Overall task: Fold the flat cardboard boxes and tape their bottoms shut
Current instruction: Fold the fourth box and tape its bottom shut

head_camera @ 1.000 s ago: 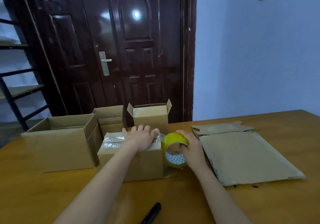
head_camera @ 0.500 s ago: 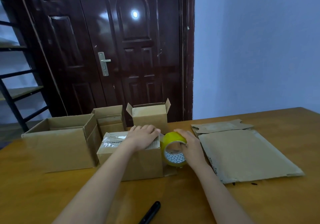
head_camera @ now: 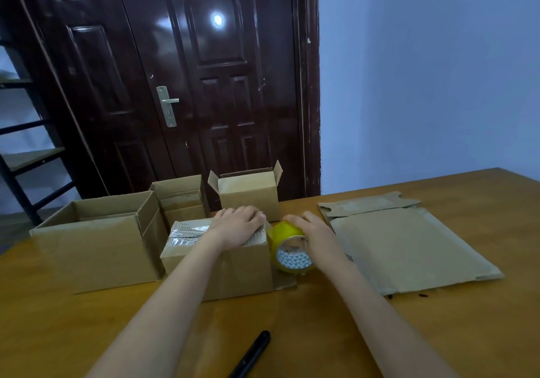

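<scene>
A small cardboard box [head_camera: 233, 269] stands upside down on the wooden table [head_camera: 321, 334], with clear tape across its closed flaps. My left hand [head_camera: 238, 225] lies flat on top of the box, pressing the tape near the right edge. My right hand [head_camera: 317, 239] grips a yellow tape roll [head_camera: 287, 247] held against the box's right side, and a strip runs from the roll onto the box top. Two flat cardboard pieces [head_camera: 409, 246] lie to the right.
Three folded open boxes stand behind and left: a large box [head_camera: 96, 243], a small one [head_camera: 181, 199] and another [head_camera: 251, 193] by the dark door. A black pen-like tool [head_camera: 251, 354] lies near the table's front edge. A metal shelf [head_camera: 23, 155] stands at far left.
Hardly anything has moved. My left hand stays on the box top and my right hand keeps the roll at the box's right edge; the view has tilted slightly.
</scene>
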### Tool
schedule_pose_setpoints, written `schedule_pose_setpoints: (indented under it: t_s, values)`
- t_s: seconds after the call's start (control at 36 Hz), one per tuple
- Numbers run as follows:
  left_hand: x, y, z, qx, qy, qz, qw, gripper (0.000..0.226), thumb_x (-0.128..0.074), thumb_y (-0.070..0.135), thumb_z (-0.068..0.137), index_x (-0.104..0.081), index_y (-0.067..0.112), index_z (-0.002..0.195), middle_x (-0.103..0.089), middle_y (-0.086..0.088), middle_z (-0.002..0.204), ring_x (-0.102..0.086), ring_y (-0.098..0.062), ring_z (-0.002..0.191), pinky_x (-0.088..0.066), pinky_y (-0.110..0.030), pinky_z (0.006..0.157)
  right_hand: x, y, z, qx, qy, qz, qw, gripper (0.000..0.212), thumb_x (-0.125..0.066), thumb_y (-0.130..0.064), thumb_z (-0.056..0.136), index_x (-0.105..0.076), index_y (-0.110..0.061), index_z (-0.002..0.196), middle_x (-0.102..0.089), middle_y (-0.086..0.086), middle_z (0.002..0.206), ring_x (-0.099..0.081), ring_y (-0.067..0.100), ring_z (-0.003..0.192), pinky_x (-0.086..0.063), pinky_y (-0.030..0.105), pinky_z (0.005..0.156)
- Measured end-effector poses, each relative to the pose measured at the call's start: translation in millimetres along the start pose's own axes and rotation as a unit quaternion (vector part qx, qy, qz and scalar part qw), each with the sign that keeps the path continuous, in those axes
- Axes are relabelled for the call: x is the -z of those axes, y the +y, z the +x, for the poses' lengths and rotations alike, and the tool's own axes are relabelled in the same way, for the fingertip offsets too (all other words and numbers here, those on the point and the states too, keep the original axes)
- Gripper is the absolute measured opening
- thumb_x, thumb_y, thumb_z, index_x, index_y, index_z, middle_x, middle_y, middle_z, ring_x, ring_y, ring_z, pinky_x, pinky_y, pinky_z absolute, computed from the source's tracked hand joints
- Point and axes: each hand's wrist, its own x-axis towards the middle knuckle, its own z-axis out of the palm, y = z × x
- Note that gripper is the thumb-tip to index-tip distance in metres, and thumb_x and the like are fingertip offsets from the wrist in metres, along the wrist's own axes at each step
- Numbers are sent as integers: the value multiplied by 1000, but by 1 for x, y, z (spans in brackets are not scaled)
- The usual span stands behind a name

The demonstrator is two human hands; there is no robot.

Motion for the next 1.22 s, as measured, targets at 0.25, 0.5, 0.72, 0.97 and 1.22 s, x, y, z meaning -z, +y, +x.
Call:
schedule_pose_setpoints:
  t_s: [0.25,0.5,0.72,0.97,1.22]
  values:
    - [3,4,-5,12,12,6,1000,43,-24,50,98,-50,24,120,-56,-3,130,-47,-27,121,-29,-42,105,19,-10,11,56,-70,-158,983,62,-60,-16,90,-32,-27,145,-44,6,133,-41,21,122,-41,29,95]
    - [13,16,-9,44,3,44,998,37,-32,53,95,-48,20,103,-62,-10,118,-54,-29,108,-38,-38,89,19,-27,15,102,-110,-278,949,48,-54,-16,93,-41,-19,138,-48,12,126,-43,28,119,-40,38,94]
    - [8,24,-2,78,-12,67,995,51,-38,54,91,-45,14,122,-50,-11,134,-42,-33,126,-24,-46,109,17,-14,9,92,-75,-239,964,56,-58,-12,89,-39,-21,140,-51,6,130,-45,23,121,-37,35,101]
    - [7,30,1,97,-25,59,993,50,-39,49,93,-42,14,128,-44,-12,140,-36,-33,132,-20,-46,111,22,-17,12,66,-116,-171,976,60,-55,-19,90,-30,-24,144,-45,4,139,-36,24,131,-24,43,111]
    - [4,26,-3,84,-9,51,995,47,-31,50,95,-44,16,126,-45,-11,138,-37,-32,131,-20,-47,111,25,-17,10,38,-138,-134,981,65,-59,-19,87,-31,-29,144,-35,-2,147,-19,22,140,0,58,115]
